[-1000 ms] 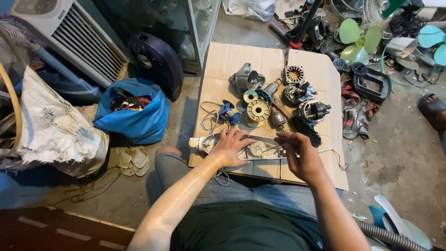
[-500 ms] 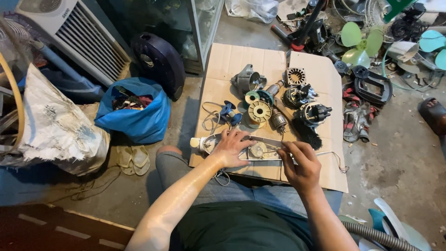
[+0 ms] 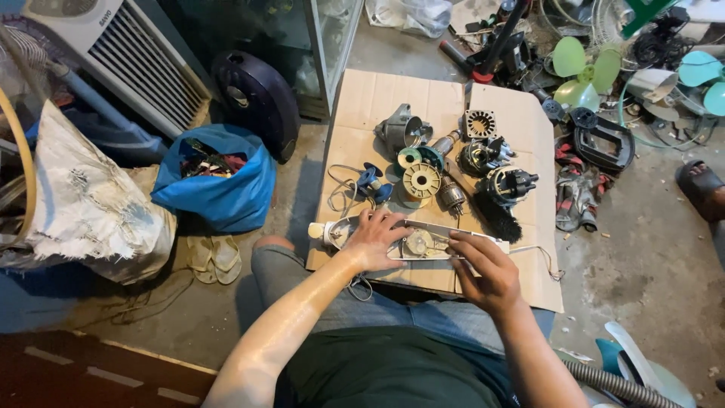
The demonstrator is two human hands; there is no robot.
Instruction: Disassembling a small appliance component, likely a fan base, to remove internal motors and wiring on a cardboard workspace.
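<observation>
Work in hand: a long white housing (image 3: 423, 240), opened up, lies across the near edge of a cardboard sheet (image 3: 377, 98) on the floor, just in front of the person's knees.
Left hand (image 3: 375, 239): palm down, fingers spread, pressing flat on the left half of the housing; not closed round it.
Right hand (image 3: 483, 272): at the housing's right half, fingers curled over its near edge and gripping it lightly; what the fingertips pinch I cannot tell.
Look of the housing: slim, pale, rounded at the left end, with a round gear-like part (image 3: 418, 243) showing in its middle between the hands; a thin wire (image 3: 540, 253) trails off its right end.
Progress, as judged: the casing appears already open and its inside exposed, so stripping seems well begun; the inner round part sits in place, so it seems not yet taken out.
Parts laid out beyond: a cream spool (image 3: 421, 181), a blue piece (image 3: 371, 181) with wires, a grey motor shell (image 3: 400, 130), two dark motors (image 3: 507, 185), a small grille (image 3: 480, 123), a black brush (image 3: 498, 219).
Around: a blue bag (image 3: 226, 196) to the left of the cardboard, green fan blades (image 3: 581, 72) at upper right.
</observation>
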